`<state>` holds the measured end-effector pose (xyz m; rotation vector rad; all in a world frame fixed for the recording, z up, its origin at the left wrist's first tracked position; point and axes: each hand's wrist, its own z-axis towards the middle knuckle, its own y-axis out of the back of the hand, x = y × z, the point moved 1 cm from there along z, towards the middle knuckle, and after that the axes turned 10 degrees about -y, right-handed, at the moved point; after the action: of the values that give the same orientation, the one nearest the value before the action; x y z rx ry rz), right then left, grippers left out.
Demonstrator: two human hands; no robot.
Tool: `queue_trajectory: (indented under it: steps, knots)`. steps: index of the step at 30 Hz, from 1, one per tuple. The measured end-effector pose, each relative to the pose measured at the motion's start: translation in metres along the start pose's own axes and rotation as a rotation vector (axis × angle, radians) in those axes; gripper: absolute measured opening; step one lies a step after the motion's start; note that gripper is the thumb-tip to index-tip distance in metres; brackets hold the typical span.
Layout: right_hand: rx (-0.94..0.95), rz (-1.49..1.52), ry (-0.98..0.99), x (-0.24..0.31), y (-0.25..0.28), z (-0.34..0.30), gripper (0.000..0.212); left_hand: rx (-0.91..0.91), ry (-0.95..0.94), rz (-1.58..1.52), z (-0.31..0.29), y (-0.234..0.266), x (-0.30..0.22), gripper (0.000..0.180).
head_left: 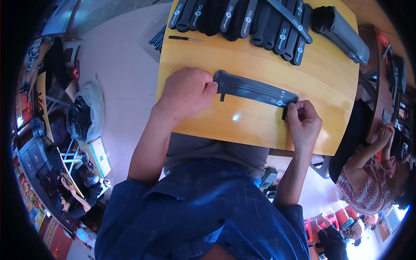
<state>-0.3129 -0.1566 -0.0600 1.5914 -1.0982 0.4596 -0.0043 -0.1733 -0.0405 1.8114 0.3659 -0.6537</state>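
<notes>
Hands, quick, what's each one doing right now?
Left hand: closed on one end of the black strip bundle.
Right hand: closed, pinching its other end.

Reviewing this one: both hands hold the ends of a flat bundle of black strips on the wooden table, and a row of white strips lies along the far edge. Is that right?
Not quite. The head view shows the row along the far edge is black, not white. The rest holds: the left hand and the right hand grip the ends of the flat bundle of black strips on the wooden table.

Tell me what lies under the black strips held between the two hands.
Under the strips shows bare wooden table, with a small black tab poking out below them. The left hand covers one end and the right hand the other, so what lies beneath those ends is hidden.
</notes>
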Motion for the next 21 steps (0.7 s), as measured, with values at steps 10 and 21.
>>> queue_trajectory:
  steps: [10,21]
  knots:
    - [-0.292,-0.505,0.617,0.043,-0.017,-0.027,0.039,0.088,0.07,-0.122,-0.014,0.011,0.01,0.027]
    - [0.113,-0.724,0.77,0.021,-0.092,-0.069,0.089,-0.404,-0.341,0.118,-0.097,-0.046,-0.006,0.065]
